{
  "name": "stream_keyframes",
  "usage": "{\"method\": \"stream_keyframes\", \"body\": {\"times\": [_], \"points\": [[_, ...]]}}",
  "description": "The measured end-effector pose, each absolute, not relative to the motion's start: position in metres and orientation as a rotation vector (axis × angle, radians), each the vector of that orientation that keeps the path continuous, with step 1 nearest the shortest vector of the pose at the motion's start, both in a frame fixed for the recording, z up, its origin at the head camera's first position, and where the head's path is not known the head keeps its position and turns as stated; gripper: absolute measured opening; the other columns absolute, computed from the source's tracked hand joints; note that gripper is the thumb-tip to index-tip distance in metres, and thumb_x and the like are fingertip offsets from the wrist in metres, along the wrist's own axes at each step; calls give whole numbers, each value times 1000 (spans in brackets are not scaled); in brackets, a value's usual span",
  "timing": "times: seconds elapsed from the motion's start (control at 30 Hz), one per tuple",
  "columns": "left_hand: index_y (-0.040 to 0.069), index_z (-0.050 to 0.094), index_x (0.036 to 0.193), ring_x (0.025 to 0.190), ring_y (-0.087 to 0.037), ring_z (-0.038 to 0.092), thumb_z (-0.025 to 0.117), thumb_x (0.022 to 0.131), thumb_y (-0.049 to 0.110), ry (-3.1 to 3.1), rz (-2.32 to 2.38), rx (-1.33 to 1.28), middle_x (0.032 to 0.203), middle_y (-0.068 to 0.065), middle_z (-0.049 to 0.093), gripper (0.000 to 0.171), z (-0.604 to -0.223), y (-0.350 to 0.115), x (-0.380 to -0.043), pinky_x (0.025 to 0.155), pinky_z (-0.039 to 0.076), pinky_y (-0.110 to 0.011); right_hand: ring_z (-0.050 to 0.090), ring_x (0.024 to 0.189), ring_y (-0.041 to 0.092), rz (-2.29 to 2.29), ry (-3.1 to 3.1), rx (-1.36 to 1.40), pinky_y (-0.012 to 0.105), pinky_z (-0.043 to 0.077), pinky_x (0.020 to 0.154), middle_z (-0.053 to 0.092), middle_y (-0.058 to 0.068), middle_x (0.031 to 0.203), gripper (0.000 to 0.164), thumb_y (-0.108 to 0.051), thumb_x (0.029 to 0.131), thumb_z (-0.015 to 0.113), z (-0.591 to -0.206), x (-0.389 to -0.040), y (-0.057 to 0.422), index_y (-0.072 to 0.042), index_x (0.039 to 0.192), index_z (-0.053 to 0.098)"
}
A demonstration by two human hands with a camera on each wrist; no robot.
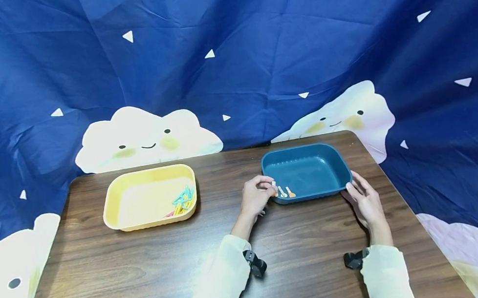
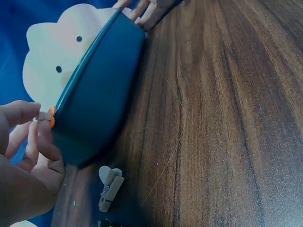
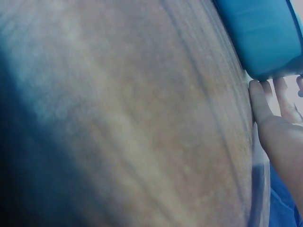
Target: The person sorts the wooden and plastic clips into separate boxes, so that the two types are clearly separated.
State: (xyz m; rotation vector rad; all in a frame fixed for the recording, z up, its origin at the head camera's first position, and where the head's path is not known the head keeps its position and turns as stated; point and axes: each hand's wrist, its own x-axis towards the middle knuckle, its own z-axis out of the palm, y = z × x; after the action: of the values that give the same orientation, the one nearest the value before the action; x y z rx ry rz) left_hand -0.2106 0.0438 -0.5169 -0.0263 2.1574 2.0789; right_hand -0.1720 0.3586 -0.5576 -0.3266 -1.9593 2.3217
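My left hand pinches a small wooden clothespin with an orange ornament between thumb and fingers, at the front left rim of the blue bin. Close by, inside the bin, two more small clothespins show orange and pale ornaments. On the table below the left hand lies a wooden clothespin with a white heart-like ornament. My right hand touches the bin's front right corner, its fingers mostly straight along the wall; in the right wrist view its fingertips meet the bin's lower edge.
To the left on the brown wooden table stands a yellow bin. Several turquoise, yellow and pink clips lie in its right end. A blue cloth with white clouds hangs behind the table.
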Motion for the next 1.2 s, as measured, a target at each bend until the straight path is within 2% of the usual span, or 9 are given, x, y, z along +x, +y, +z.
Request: {"method": "stream_keyframes", "body": {"times": [0.1, 0.27, 0.4, 0.77, 0.97, 1.03, 1.13, 1.2], "points": [[-2, 74, 106, 68, -8, 59, 76, 83, -1, 2157, 2067, -28, 75, 3, 65, 23, -517, 44, -211, 59, 46, -20, 32, 141, 23, 2325, -1960, -335, 28, 44, 106, 34, 14, 152, 66, -16, 103, 60, -557, -172, 358, -5, 159, 29], [-1, 74, 106, 68, -8, 58, 77, 85, 1, 2176, 2037, -24, 74, 3, 65, 21, -517, 46, -212, 57, 43, -20, 39, 135, 18, 2330, -1942, -338, 27, 46, 104, 43, 8, 144, 66, -15, 102, 62, -559, -171, 358, -4, 159, 30], [-3, 74, 105, 66, -7, 57, 78, 85, 0, 2170, 2049, -24, 73, 3, 65, 21, -519, 48, -214, 56, 43, -19, 39, 135, 18, 2346, -1927, -339, 28, 46, 105, 44, 5, 141, 66, -15, 102, 62, -559, -171, 358, -4, 159, 31], [-2, 74, 109, 66, -8, 56, 76, 85, 1, 2175, 2021, -5, 75, 3, 66, 24, -516, 46, -213, 57, 43, -21, 33, 141, 21, 2345, -1959, -361, 31, 40, 110, 35, 12, 152, 67, -17, 103, 61, -556, -172, 358, -6, 160, 28], [-2, 73, 109, 68, -9, 57, 76, 85, 4, 2177, 2013, 3, 77, 3, 65, 25, -514, 43, -212, 57, 44, -22, 39, 135, 18, 2348, -1933, -331, 29, 44, 107, 40, 10, 147, 66, -15, 102, 61, -558, -171, 359, -4, 159, 30], [-3, 73, 109, 70, -12, 58, 77, 85, 4, 2168, 2021, 6, 78, 3, 65, 25, -514, 42, -212, 57, 45, -21, 42, 133, 16, 2347, -1926, -322, 28, 45, 106, 42, 8, 144, 65, -14, 102, 61, -559, -172, 359, -3, 158, 30], [-3, 73, 108, 74, -30, 63, 76, 86, 2, 2143, 2046, 1, 79, 3, 66, 23, -514, 39, -212, 56, 46, -23, 43, 132, 16, 2347, -1923, -315, 28, 45, 105, 44, 8, 143, 65, -13, 102, 61, -559, -172, 359, -3, 158, 31], [-1, 73, 107, 80, -42, 63, 75, 87, 2, 2126, 2056, -12, 80, 2, 66, 20, -514, 36, -212, 57, 49, -29, 41, 134, 17, 2349, -1929, -316, 27, 45, 105, 41, 10, 146, 65, -14, 102, 61, -558, -172, 359, -3, 158, 30]]}}
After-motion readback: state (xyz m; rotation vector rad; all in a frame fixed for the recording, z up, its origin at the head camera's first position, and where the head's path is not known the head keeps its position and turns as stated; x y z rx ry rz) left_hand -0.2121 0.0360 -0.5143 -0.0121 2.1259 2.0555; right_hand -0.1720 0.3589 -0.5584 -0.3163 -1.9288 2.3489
